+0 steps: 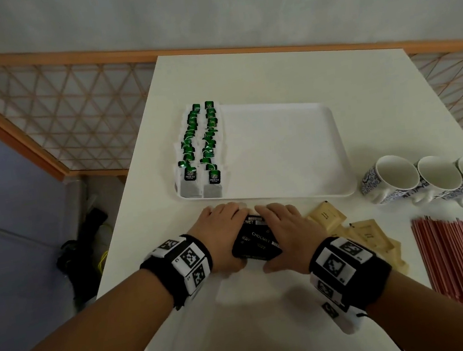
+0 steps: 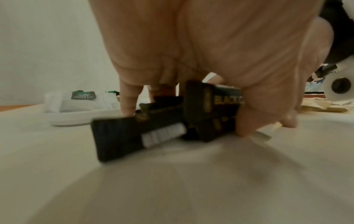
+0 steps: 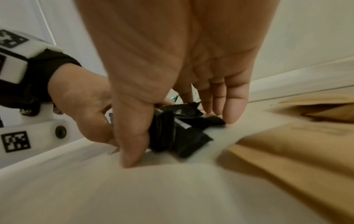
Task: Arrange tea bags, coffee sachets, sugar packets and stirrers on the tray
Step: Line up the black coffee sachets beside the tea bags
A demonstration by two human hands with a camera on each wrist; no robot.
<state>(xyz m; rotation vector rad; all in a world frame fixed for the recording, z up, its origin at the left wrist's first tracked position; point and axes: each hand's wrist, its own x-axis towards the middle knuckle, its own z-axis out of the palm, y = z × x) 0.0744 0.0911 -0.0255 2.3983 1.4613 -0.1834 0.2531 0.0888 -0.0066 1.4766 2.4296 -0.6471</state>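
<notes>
Both hands, left (image 1: 222, 236) and right (image 1: 286, 234), cupped around black coffee sachets (image 1: 257, 239), fingers curled, gathered on worktop (image 1: 271, 316) before tray (image 1: 308, 192).

Black coffee sachets (image 1: 257, 240) lie stacked near the white tray (image 1: 285, 151), green tea bags (image 1: 201, 150) filling its left side.

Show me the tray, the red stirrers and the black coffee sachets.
tray (image 1: 334, 145), head view, right rim.
red stirrers (image 1: 462, 263), head view, middle of bundle.
black coffee sachets (image 1: 257, 240), head view, top sachet between hands.
</notes>
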